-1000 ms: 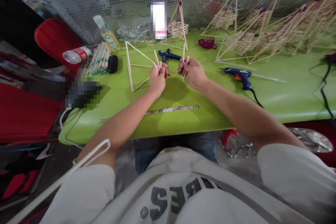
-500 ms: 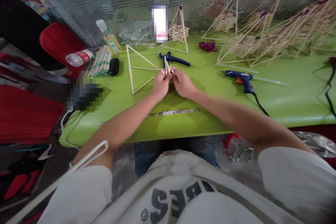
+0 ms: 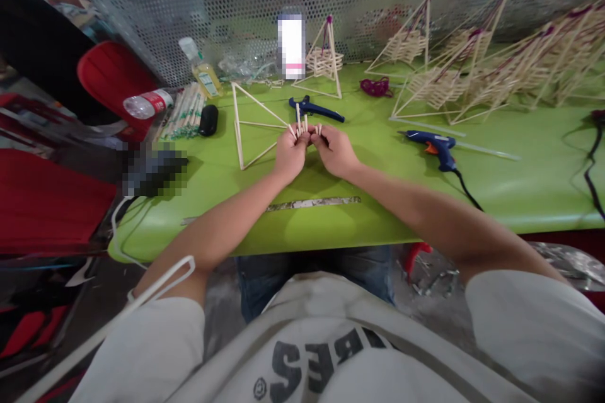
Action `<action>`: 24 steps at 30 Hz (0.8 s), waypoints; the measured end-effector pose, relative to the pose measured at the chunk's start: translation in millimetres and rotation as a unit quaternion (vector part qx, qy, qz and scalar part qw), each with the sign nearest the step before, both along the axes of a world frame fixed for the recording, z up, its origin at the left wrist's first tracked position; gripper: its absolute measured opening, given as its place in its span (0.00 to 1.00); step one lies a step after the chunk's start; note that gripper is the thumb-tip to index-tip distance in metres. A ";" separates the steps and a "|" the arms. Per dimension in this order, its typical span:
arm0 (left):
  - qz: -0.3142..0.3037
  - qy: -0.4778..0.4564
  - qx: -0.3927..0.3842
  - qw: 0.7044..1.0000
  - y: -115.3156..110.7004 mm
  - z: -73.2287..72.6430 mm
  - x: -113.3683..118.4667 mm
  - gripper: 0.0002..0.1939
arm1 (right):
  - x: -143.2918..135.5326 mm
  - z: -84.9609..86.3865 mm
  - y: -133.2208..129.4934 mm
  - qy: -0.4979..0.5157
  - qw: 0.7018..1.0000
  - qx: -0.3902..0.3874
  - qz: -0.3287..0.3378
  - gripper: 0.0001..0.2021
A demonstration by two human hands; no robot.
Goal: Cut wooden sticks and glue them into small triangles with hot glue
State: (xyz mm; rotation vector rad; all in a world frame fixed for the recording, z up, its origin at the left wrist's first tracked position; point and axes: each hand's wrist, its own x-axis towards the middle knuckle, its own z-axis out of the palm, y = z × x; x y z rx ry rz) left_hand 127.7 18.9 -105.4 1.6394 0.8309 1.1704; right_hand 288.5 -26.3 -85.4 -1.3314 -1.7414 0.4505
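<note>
My left hand [image 3: 290, 152] is closed around several short wooden sticks [image 3: 299, 121], whose tips point up and away from me. Close beside it, my right hand [image 3: 336, 150] is closed too, with stick tips showing at its fingers. Both hands are over the green table [image 3: 378, 170], thumbs close together. Just beyond them lies a dark blue cutter [image 3: 319, 109]. To the left, a flat frame of wooden sticks [image 3: 237, 129] reaches up to my left hand. A patterned metal strip [image 3: 314, 203] lies nearer to me.
A blue glue gun [image 3: 435, 143] lies right, with stick pyramids [image 3: 437, 85] behind it. Purple string [image 3: 375, 86], a bright phone [image 3: 292, 44] and another pyramid [image 3: 326, 60] stand along the back. Bottles [image 3: 204, 75], bundled sticks [image 3: 185, 110] and a black case [image 3: 208, 120] are left.
My right hand has shifted slightly right, and stick tips now show apart at its fingers. The sticks in my left hand are more spread. The view has tilted slightly.
</note>
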 end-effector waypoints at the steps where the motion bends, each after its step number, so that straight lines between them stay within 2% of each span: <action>1: 0.009 -0.001 0.004 1.000 -0.8 0.3 0.1 0.11 | 2.0 1.3 -0.1 0.001 1.000 -0.009 0.008 0.14; 3: 0.018 0.002 0.009 1.000 -1.8 0.6 -0.3 0.10 | 5.9 4.1 -1.0 -0.006 0.999 -0.029 0.017 0.13; 6: 0.002 0.024 -0.011 1.000 -0.7 0.4 -2.3 0.21 | 10.7 7.6 -3.4 -0.014 0.998 -0.052 0.033 0.09; 8: -0.025 0.028 -0.030 0.999 0.4 1.0 -4.4 0.24 | 12.8 9.2 -5.2 -0.003 0.996 -0.075 0.045 0.06; 12: -0.077 0.027 -0.024 0.996 -2.7 9.7 -8.3 0.18 | 15.6 12.9 -8.7 0.034 0.992 -0.102 0.065 0.04; 17: -0.061 0.009 0.059 0.996 -11.4 22.3 -10.1 0.19 | 19.8 21.6 -12.1 0.051 0.995 -0.011 0.086 0.08; 21: -0.091 0.014 0.041 0.995 -8.4 16.4 -8.6 0.18 | 25.0 23.7 -12.0 -0.009 0.996 -0.018 0.081 0.11; 24: -0.130 0.030 0.013 0.991 -5.1 12.0 -7.3 0.14 | 26.6 20.6 -11.0 -0.008 0.995 -0.043 0.085 0.10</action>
